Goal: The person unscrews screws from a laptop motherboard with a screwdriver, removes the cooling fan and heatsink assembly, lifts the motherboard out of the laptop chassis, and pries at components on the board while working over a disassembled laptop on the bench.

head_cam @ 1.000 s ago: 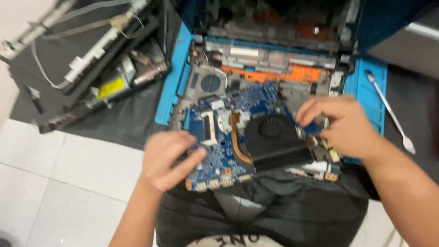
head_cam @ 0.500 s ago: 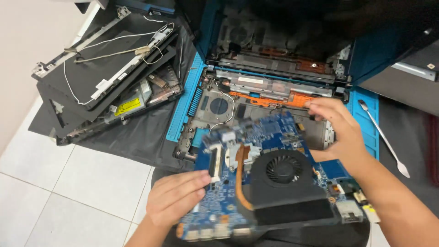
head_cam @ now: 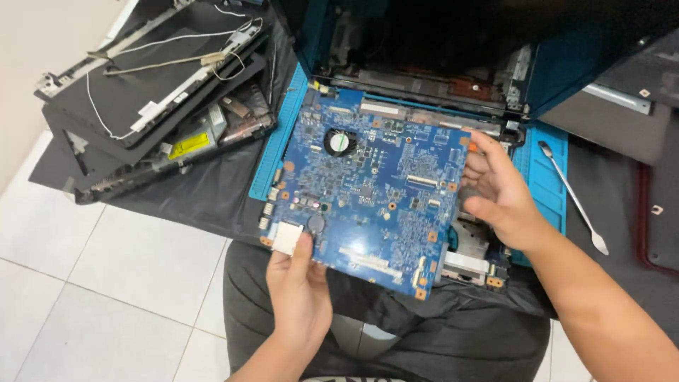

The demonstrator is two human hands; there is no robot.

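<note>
Blue rectangular circuit board (head_cam: 371,187), one of it, is tilting between my two hands above my lap. My left hand (head_cam: 298,291) is pinching its near-left corner, thumb lying on the top face beside a white square patch (head_cam: 288,238). My right hand (head_cam: 499,192) is cupping the far-right edge with fingers curled behind it. Beyond my right hand one slim metal pry tool (head_cam: 571,196) is lying on a blue mat (head_cam: 546,185). Left of my left hand, pale floor tiles (head_cam: 99,283) are lying bare beside one stack of dark laptop panels (head_cam: 152,99).
</note>
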